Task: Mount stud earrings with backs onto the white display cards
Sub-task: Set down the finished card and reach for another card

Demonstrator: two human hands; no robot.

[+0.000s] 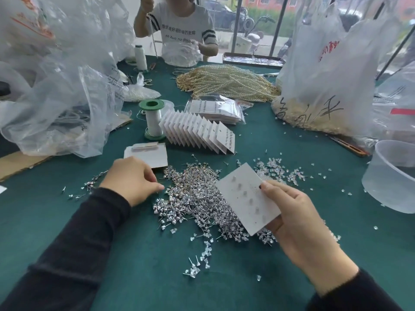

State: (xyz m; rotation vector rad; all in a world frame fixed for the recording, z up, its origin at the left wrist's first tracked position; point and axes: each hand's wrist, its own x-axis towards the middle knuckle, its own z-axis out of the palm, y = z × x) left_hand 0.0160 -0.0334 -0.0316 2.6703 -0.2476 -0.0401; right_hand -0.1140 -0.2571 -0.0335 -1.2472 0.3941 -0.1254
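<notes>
My right hand (294,223) grips a white display card (244,196) by its right edge, back side up, with several clear earring backs on it. The card hangs tilted over a big heap of silver stud earrings (193,194) on the green cloth. My left hand (132,178) sits at the heap's left edge, its thumb and fingertips drawn together low on the cloth; what they pinch is too small to see. Clear plastic backs (283,171) lie scattered right of the card and in front of the heap (202,259).
A fanned row of filled cards (202,133) stands behind the heap, next to a green spool (152,117) and a stack of blank cards (148,156). Bagged cards (215,111), pearl strands (226,81), plastic bags and a clear tub (393,176) ring the area. Another person sits opposite.
</notes>
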